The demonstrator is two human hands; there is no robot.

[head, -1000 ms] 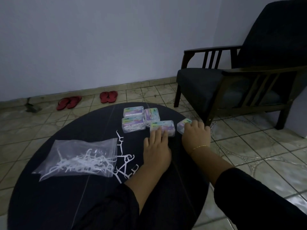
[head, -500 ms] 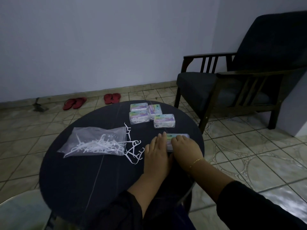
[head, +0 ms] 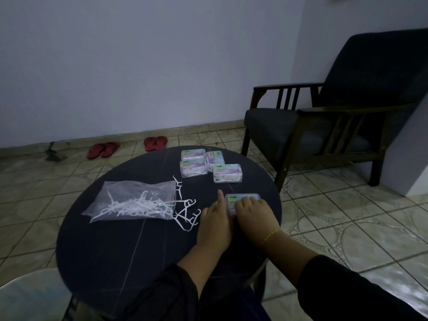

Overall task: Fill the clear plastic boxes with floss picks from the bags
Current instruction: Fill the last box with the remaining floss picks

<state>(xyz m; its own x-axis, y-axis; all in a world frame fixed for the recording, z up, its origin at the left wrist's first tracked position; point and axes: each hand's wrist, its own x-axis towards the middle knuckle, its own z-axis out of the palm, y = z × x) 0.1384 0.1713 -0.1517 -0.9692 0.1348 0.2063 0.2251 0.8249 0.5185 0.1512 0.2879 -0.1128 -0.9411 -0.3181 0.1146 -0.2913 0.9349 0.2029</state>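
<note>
On a round dark tabletop (head: 99, 246), both hands work at one clear box (head: 240, 198) lying near the right edge. The right hand (head: 252, 215) lies on top of the box, its fingers curled down over the labelled lid. The left hand (head: 214, 225) rests at the box's left side, forefinger stretched straight along the box's left end, the other fingers hidden between the hands, so I cannot tell whether it grips. Farther back, four more boxes (head: 228, 173) sit close together, picks visible inside them. To the left lies a clear bag (head: 132, 200) of white floss picks, its mouth facing the hands. Loose picks (head: 187, 210) are scattered just beside the bag's mouth, near the left hand. On the tiled floor beyond are two pairs of red sandals (head: 104, 149), and a dark armchair (head: 324, 126) stands at right.
</note>
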